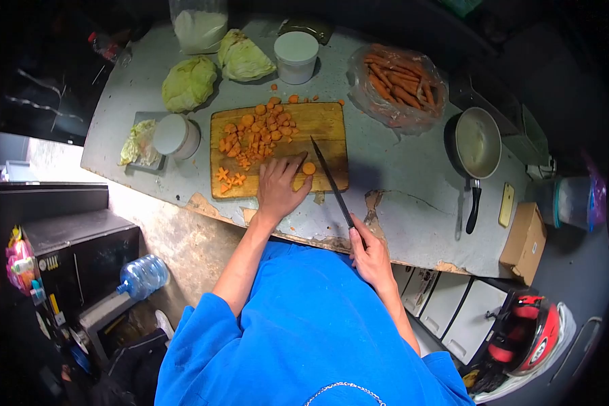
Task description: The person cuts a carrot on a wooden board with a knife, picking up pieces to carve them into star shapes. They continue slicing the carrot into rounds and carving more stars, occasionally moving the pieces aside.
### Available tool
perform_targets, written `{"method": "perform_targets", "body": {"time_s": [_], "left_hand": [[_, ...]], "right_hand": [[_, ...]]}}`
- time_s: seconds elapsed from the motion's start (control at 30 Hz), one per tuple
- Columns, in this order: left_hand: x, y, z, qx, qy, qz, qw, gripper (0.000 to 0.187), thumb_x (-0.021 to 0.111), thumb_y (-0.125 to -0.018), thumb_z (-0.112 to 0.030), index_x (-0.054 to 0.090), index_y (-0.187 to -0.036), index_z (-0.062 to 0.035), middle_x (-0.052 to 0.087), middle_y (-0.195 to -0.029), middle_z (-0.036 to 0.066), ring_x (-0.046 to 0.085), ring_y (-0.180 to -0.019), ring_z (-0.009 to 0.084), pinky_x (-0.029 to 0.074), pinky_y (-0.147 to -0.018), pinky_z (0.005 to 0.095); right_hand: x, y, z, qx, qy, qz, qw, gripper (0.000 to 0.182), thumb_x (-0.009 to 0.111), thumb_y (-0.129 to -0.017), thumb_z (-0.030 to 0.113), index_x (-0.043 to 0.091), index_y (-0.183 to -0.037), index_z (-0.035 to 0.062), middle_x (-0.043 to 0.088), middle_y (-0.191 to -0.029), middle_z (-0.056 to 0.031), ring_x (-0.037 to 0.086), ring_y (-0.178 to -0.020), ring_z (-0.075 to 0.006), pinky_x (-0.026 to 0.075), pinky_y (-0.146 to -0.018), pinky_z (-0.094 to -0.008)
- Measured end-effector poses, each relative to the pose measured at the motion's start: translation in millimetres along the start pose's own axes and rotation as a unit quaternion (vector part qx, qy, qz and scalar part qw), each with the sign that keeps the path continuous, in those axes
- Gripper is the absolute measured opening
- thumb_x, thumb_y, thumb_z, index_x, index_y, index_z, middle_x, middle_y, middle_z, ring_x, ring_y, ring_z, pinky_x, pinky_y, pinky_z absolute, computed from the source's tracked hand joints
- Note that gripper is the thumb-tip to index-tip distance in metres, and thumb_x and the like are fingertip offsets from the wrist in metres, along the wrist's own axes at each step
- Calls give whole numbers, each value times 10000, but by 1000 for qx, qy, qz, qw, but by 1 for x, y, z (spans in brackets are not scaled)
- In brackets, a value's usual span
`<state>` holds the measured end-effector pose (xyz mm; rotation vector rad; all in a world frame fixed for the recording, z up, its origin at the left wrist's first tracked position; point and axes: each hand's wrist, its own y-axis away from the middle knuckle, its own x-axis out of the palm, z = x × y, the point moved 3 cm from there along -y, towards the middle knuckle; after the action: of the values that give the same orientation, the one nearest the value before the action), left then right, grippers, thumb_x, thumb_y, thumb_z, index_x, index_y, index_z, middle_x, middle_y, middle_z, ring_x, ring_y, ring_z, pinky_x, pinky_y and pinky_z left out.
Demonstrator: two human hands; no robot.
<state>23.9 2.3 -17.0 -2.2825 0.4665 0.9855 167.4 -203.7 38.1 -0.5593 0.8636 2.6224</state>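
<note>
Head view: left hand (282,186) palm-down, right hand (369,252) gripping knife (332,181).

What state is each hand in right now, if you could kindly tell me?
Left hand: over the cutting board, beside a round carrot piece; whether it grips anything cannot be told.
Right hand: closed, holding the knife.

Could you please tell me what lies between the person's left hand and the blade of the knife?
In the head view, a round-faced carrot piece lies between the left hand and the knife, over the wooden cutting board.
</note>
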Motion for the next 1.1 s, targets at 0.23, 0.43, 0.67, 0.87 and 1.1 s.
{"method": "perform_targets", "body": {"time_s": [0.23, 0.43, 0.67, 0.87, 1.1], "left_hand": [[0, 5, 2, -3, 34, -39, 999, 506, 839, -808, -224, 710, -1274, -71, 769, -1014, 41, 644, -936, 233, 443, -853, 373], [0, 4, -2, -5, 7, -46, 999, 510, 845, -800, -222, 712, -1268, -70, 770, -1011, 36, 643, -926, 232, 455, -849, 366], [3, 4, -2, -17, 12, -32, 999, 517, 852, -793, -231, 711, -1266, -78, 769, -1008, 45, 645, -919, 242, 461, -861, 377], [5, 3, 0, -17, 19, -32, 999, 529, 847, -786, -227, 705, -1274, -81, 762, -1019, 63, 644, -915, 254, 458, -867, 381], [3, 2, -3, -12, -10, -44, 999, 420, 829, -781, -238, 743, -1148, -53, 677, -1094, 140, 595, -1058, 320, 450, -921, 425]], "right_hand": [[-3, -12, 12, -50, 55, 38, 997, 488, 493, -1098, 283, 481, -1580, 205, 678, -817, -213, 662, -730, -249, 528, -802, -390], [2, -14, 7, -91, 49, 49, 993, 504, 480, -1092, 233, 453, -1595, 215, 703, -877, -268, 729, -805, -376, 540, -824, -440], [6, -10, 10, -124, 43, 39, 991, 527, 505, -1076, 167, 453, -1598, 211, 690, -812, -247, 689, -723, -280, 536, -772, -409], [11, -2, 15, -138, 46, 21, 989, 530, 520, -1065, 154, 454, -1589, 197, 704, -881, -296, 725, -859, -437, 543, -797, -478], [-5, 28, 34, -87, 82, 31, 992, 525, 543, -1058, 150, 463, -1575, 193, 707, -929, -299, 701, -867, -478, 539, -794, -527]]}}
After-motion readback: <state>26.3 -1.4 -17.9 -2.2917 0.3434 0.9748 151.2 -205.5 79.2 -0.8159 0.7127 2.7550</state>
